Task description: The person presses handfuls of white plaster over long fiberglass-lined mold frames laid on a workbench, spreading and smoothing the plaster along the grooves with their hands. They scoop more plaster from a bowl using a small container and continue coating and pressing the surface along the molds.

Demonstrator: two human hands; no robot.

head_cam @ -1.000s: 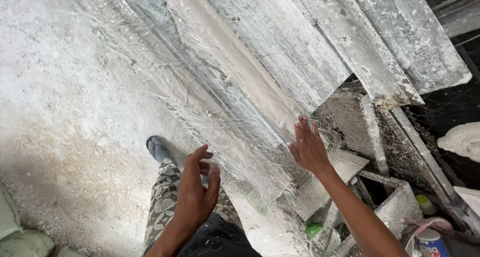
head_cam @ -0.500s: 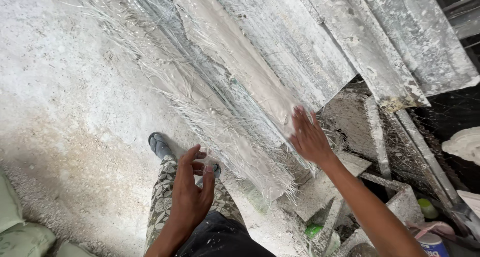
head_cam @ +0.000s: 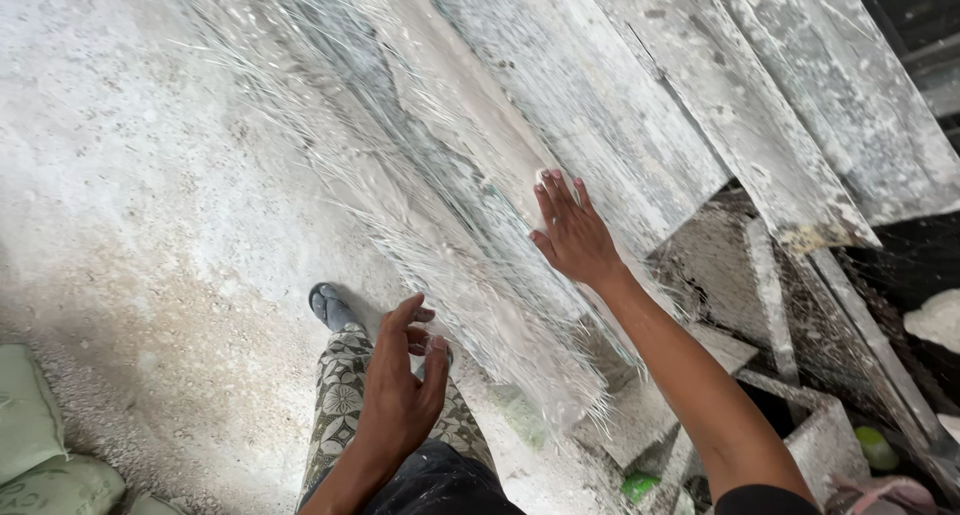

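Glass-fibre strands (head_cam: 400,175), a wide mat of thin pale threads, lay draped over a long whitish moulded panel (head_cam: 470,145) that ran slantwise from the upper middle of the view down toward the person's legs. The right hand (head_cam: 572,233) lay flat and open on the panel, fingers together and pointing up along it, palm pressed to the coated face just beside the mat. The left hand (head_cam: 402,383) hovered lower down, loosely curled with thumb and fingers bent toward the frayed lower end of the strands; whether it pinched any threads could not be told. Below it showed a patterned trouser leg (head_cam: 340,415) and a dark shoe (head_cam: 328,305) on the dusty concrete floor (head_cam: 130,225). More grey plaster-crusted boards (head_cam: 800,105) leaned to the right, above broken slabs (head_cam: 720,275). Pale green sacks (head_cam: 40,445) sat at the lower left corner.
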